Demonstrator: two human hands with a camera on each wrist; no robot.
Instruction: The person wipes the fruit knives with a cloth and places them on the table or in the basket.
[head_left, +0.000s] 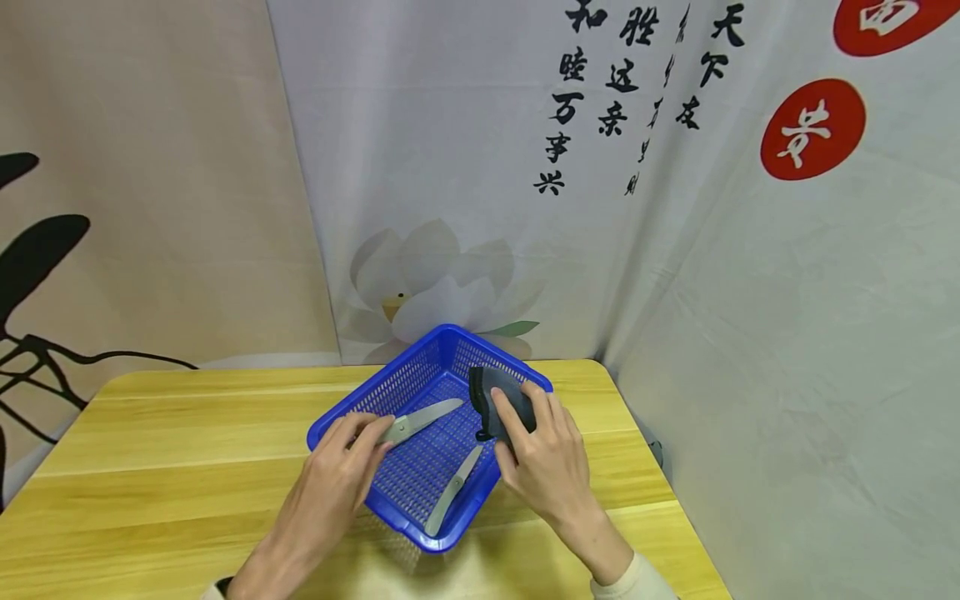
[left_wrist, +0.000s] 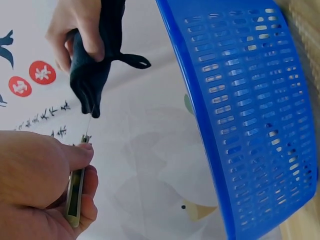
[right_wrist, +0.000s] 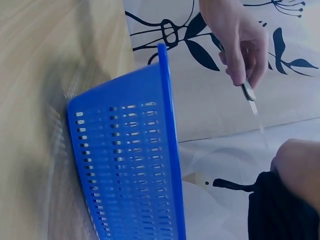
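My left hand grips a folding knife by its pale green handle, the blade out and pointing right. Across from it, my right hand holds a dark grey folded cloth with a black edge and a small hanging loop. In the left wrist view the blade tip reaches right to the lower end of the cloth. Both hands are over a blue plastic basket. A second pale-handled knife lies inside it, near the front corner, its blade pointing toward the cloth.
The basket stands turned at an angle on a wooden table, close to its back edge. Behind hangs a pale curtain with black writing and a printed flower. Another pale curtain side runs along the right of the table.
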